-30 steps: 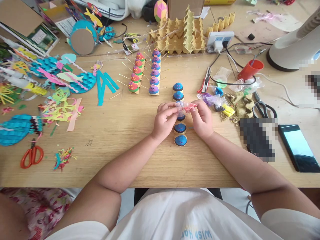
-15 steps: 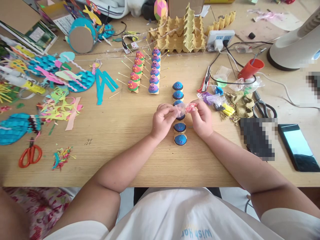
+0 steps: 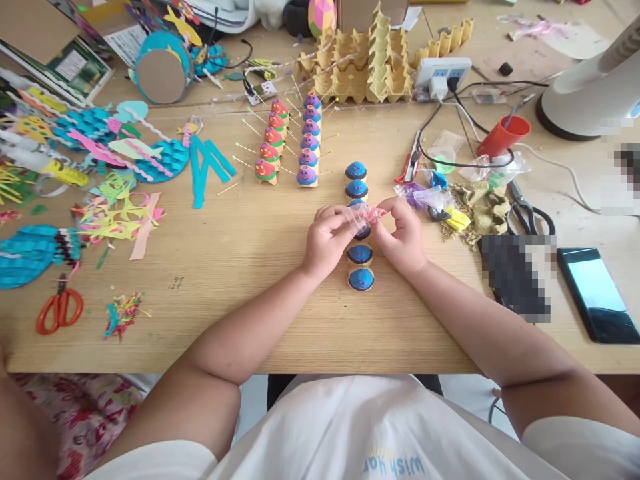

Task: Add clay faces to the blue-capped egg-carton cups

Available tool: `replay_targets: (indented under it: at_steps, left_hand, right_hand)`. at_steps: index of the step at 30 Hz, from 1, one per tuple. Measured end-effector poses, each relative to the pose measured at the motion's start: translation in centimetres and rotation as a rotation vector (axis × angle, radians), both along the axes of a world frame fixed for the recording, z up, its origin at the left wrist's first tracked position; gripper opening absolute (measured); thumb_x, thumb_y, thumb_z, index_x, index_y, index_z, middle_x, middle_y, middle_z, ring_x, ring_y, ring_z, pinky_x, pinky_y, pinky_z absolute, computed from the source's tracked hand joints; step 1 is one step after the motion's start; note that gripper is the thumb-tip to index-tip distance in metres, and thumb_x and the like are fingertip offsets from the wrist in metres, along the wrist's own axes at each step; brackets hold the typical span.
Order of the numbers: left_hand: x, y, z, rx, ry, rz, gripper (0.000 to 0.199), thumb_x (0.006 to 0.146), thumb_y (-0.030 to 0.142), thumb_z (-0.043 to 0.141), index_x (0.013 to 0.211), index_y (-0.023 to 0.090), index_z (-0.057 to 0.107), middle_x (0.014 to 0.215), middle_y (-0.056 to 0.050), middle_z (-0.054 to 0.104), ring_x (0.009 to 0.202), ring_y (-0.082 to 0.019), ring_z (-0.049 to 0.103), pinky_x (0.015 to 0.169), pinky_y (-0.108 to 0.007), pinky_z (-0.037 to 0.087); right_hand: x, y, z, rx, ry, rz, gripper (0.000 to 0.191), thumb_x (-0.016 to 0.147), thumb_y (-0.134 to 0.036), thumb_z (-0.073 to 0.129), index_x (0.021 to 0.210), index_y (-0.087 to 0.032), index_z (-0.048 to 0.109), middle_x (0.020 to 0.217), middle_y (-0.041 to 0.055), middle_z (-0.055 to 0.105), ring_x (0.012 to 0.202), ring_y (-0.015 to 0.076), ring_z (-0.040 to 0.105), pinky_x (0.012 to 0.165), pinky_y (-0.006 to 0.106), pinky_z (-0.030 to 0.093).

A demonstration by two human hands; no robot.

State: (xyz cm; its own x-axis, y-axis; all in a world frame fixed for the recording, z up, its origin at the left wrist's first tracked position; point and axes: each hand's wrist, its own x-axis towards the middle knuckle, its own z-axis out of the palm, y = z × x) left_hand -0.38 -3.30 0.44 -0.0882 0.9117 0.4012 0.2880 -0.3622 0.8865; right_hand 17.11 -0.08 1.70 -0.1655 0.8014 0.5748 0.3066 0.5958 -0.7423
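My left hand (image 3: 326, 239) is closed in a pinch on a small clear plastic bag (image 3: 354, 215). At the bag's right end is a bit of pink clay (image 3: 376, 213), pinched between the thumb and fingers of my right hand (image 3: 404, 241). Both hands hover over a strip of egg-carton cups topped with blue clay (image 3: 360, 279), standing lengthwise on the table with small faces on the cups. The bag and fingers partly cover its middle cups.
Left of centre stand a red-and-green cup strip (image 3: 270, 152) and a purple one (image 3: 309, 142), with pins stuck out. Bagged clay (image 3: 419, 196), a utility knife (image 3: 411, 160), black scissors (image 3: 529, 212) and a phone (image 3: 597, 293) lie right. Orange-handled scissors (image 3: 60, 310) lie left.
My right fingers have shifted slightly left, bringing the pink clay closer to my left hand. The plastic bag is more bunched between the hands.
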Motion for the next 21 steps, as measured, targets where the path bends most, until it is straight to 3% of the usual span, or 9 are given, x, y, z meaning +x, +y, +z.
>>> replay_targets:
  at_steps: [7, 15, 21]
  left_hand:
    - [-0.13, 0.28, -0.03, -0.001, -0.003, -0.011, 0.038, 0.095, 0.063, 0.072, 0.109, 0.030, 0.086, 0.108, -0.005, 0.079, 0.112, -0.021, 0.071, 0.107, -0.039, 0.052]
    - [0.00, 0.20, 0.10, 0.015, -0.029, -0.028, 0.036, 0.095, 0.062, 0.074, 0.104, 0.029, 0.085, 0.107, -0.005, 0.080, 0.111, -0.021, 0.072, 0.107, -0.039, 0.053]
    - [0.03, 0.15, -0.13, 0.017, -0.061, -0.022, 0.035, 0.096, 0.061, 0.072, 0.101, 0.029, 0.085, 0.104, -0.004, 0.079, 0.110, -0.021, 0.072, 0.107, -0.040, 0.054]
  right_hand:
    - [-0.01, 0.16, -0.30, 0.000, 0.014, 0.022, 0.014, 0.094, -0.029, 0.069, 0.086, -0.024, 0.059, 0.082, 0.0008, 0.063, 0.080, 0.0190, 0.058, 0.078, 0.037, 0.049]
    - [0.20, 0.32, -0.26, -0.074, -0.012, 0.099, 0.025, 0.099, -0.044, 0.068, 0.086, -0.024, 0.059, 0.079, 0.0001, 0.060, 0.076, 0.0179, 0.054, 0.076, 0.037, 0.049]
    - [0.07, 0.10, -0.29, -0.025, -0.031, 0.120, 0.026, 0.101, -0.045, 0.065, 0.086, -0.024, 0.059, 0.080, 0.0011, 0.061, 0.077, 0.0184, 0.056, 0.075, 0.037, 0.048]
